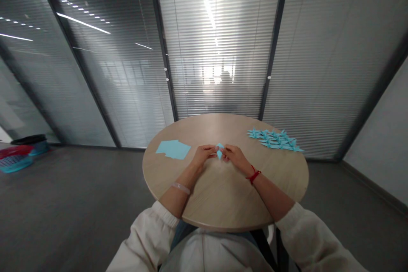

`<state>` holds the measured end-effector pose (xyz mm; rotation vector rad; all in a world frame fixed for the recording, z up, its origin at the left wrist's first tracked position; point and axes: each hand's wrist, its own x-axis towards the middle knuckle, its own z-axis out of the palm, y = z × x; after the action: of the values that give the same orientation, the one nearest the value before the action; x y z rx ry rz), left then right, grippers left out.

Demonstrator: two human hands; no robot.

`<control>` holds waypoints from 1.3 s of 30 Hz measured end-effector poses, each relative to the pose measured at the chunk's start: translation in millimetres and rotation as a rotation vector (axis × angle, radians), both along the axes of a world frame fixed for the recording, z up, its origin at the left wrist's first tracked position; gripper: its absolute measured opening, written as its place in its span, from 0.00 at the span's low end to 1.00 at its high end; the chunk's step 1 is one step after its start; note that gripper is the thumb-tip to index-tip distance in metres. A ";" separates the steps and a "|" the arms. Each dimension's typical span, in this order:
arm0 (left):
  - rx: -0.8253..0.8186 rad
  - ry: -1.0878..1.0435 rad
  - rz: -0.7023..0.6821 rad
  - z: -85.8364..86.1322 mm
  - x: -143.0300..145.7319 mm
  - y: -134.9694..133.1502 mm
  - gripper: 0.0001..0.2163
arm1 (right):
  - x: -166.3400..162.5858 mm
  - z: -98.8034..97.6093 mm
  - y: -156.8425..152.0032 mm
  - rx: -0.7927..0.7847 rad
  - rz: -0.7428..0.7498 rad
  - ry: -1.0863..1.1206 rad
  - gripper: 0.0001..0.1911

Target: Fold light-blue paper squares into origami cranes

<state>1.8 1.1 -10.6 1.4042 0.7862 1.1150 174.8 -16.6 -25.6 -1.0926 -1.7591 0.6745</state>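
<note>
head view | one folded blue paper (pixel 219 151) pinched between the fingers of left hand (pixel 204 154) and right hand (pixel 235 156), over one counter (pixel 223 204) | overlapping blue sheets (pixel 176 150) left of left hand, at least two | several pointed blue paper figures (pixel 276 139) far right, too crowded to count

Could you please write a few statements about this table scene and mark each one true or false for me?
1. The left hand and right hand both hold a small folded blue paper. True.
2. The flat blue sheets lie to the right of both hands. False: the sheets lie to the left.
3. A red bracelet is on the right wrist. True.
4. The tabletop is square. False: its edge is curved.
5. Folded blue pieces lie grouped on the right side. True.
</note>
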 end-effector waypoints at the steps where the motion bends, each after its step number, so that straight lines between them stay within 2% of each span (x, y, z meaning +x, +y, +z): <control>1: 0.007 -0.009 -0.004 0.5 -0.2 0.0 0.19 | -0.8 -0.4 -0.2 -0.026 0.029 0.024 0.19; 4: 0.013 -0.033 -0.031 1.1 -0.9 0.0 0.18 | -1.9 -1.5 0.1 -0.058 0.071 0.018 0.17; 11: 0.015 -0.047 -0.025 -4.0 0.1 3.8 0.19 | -0.2 -2.2 1.7 -0.027 -0.007 -0.097 0.17; 15: 0.036 0.012 -0.012 -2.5 0.6 4.4 0.19 | -3.3 -4.4 0.2 -0.078 0.047 -0.035 0.17; 20: 0.079 0.033 0.083 3.5 0.0 -0.9 0.18 | -5.6 -4.5 -2.8 -0.128 0.114 -0.059 0.13; 23: 0.092 0.025 0.076 4.3 1.5 -3.4 0.18 | -4.2 -2.0 -4.2 -0.096 0.113 -0.107 0.12; 27: 0.074 -0.024 0.070 5.1 4.1 -3.9 0.18 | -4.3 0.8 -7.7 -0.137 0.149 -0.111 0.13; 30: 0.052 -0.042 0.109 7.3 3.3 -3.1 0.17 | -6.6 0.7 -10.3 -0.018 0.061 -0.115 0.08; 33: 0.032 -0.021 0.156 8.2 0.9 -2.0 0.16 | -8.4 -0.3 -10.2 0.186 -0.081 -0.128 0.17; 36: 0.023 0.005 0.169 5.7 -0.3 0.2 0.16 | -8.7 -1.2 -8.2 0.356 -0.098 -0.213 0.16; 39: 0.015 -0.002 0.142 1.8 -0.1 3.5 0.18 | -8.2 -1.6 -6.9 0.449 -0.065 -0.324 0.13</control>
<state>1.8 4.5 -8.9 1.3763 0.8891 1.2326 166.6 -23.4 -27.1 -0.9728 -2.0101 0.0482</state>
